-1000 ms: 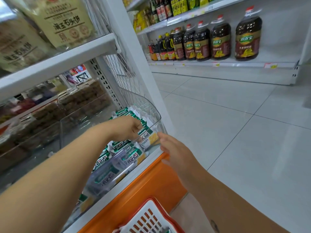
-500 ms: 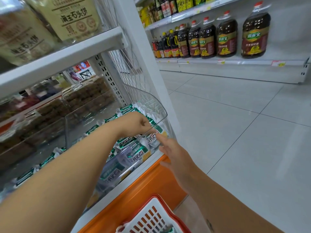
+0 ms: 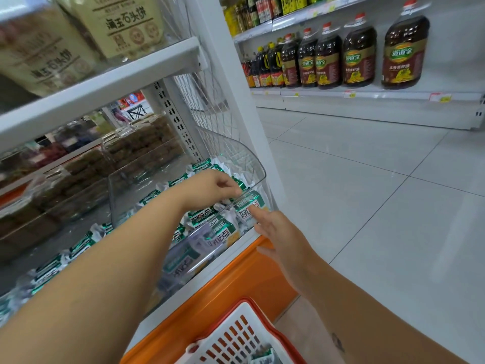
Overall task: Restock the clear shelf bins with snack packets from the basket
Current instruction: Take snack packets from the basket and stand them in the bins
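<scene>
A clear plastic shelf bin [image 3: 252,164] with a curved right wall sits at the right end of a lower white shelf [image 3: 236,240]. It is heaped with green-and-white snack packets [image 3: 221,232], which press against its near wall. More of the same packets lie along the shelf to the left.

The left hand [image 3: 214,185] reaches over the near wall into the bin. Its fingers are curled downward, with the fingertips bunched at the top edge of a packet just behind the right end of that wall. Whether they pinch the packet or only touch it cannot be told.

The right hand [image 3: 279,233] is outside the bin, near and to the right. It is loosely spread and grips nothing, and its straight index finger touches the outside of the near wall at its right corner.

Below the shelf runs an orange base panel [image 3: 236,282]. At the near edge a white plastic basket with a red rim [image 3: 236,334] shows in part, with a green-and-white packet inside.

To the far left, stacked brown packs [image 3: 136,148] fill a neighbouring clear bin. Beige printed bags [image 3: 126,22] stand on the upper white shelf board [image 3: 105,82]. Across the pale tiled floor [image 3: 367,206], dark oil bottles with red caps [image 3: 359,59] line a far shelf.
</scene>
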Motion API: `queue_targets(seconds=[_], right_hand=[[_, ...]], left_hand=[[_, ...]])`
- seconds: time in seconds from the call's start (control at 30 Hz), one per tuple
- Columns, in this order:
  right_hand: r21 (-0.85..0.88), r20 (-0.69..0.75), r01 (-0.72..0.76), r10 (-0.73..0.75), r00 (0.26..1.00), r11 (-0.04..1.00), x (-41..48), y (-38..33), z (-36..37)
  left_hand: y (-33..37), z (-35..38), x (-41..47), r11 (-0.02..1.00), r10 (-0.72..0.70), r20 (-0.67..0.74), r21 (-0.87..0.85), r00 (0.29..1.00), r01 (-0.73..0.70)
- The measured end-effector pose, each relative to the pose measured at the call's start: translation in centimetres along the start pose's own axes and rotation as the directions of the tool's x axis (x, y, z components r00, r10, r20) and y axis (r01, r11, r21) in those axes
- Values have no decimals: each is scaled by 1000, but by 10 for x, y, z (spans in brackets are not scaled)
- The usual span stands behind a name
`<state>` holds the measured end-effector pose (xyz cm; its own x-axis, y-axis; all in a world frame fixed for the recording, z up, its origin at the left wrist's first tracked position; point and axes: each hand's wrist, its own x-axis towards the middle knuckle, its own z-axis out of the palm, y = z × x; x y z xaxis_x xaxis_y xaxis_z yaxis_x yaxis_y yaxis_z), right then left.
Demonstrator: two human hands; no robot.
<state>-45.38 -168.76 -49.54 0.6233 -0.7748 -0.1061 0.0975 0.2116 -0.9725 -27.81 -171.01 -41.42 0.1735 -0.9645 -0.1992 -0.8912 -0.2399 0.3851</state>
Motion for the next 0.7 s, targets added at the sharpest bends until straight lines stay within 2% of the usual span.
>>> queue_targets(seconds=[0.07,0.17,0.23,0.3,0.37,0.5,0.7], right_hand=[[-4,-11,-15,15,1000,1000,-5,-4,4],[-275,-5,13,-15,1000,961,-19,8,10],[-413,28,-25,40,999,910,-33,24,18],[-520,94,-60,127,987,852,-45,40,34],[-617,166,-42,182,969,786,-53,54,51],[-839,264,56,315,912,541,-67,98,75],[-962,242,118,564,789,247,-77,175,77]], left_hand=[[1,-1,-25,999,15,-199,-32,980,-22],[6,12,-86,992,69,-514,-59,855,-115],[0,31,-131,986,72,-611,-77,789,-150],[-18,56,-172,985,48,-639,-97,768,-142],[-45,84,-206,991,19,-617,-94,786,-98],[-100,143,-265,987,-137,-555,-150,820,63],[-178,214,-316,941,-312,-536,-64,784,332]])
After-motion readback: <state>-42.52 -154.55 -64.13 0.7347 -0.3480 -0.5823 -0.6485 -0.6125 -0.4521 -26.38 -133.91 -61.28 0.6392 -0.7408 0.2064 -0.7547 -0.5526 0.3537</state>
